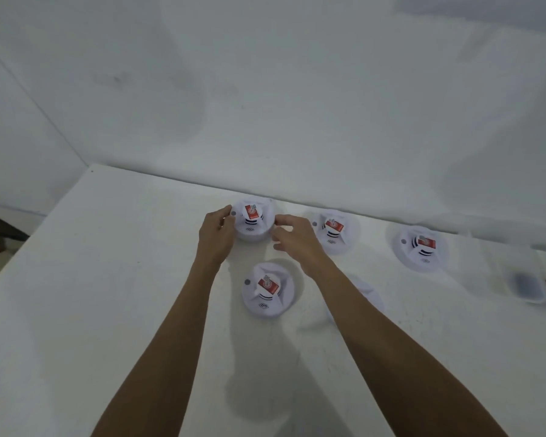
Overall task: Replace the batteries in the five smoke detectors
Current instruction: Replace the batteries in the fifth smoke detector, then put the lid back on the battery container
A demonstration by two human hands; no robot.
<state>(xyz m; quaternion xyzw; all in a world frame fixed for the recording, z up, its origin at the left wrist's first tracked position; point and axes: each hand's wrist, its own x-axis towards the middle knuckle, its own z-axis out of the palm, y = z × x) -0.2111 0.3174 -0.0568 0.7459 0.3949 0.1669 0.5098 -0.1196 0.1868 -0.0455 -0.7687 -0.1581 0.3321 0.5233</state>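
Note:
Several round white smoke detectors with red labels lie on the white table [108, 279]. My left hand [216, 233] grips the left rim of the far-left detector [252, 228] near the wall. My right hand [292, 236] is at its right rim, fingers curled and touching it. A second detector [267, 293] sits nearer me between my forearms. Two more stand along the wall, the middle detector [334, 231] and the right detector [421, 247]. Another detector [368, 293] is mostly hidden behind my right forearm.
A clear plastic container [517, 279] holding dark batteries stands at the table's right edge. A white wall rises right behind the table. The table's left edge drops off near a dark object at far left.

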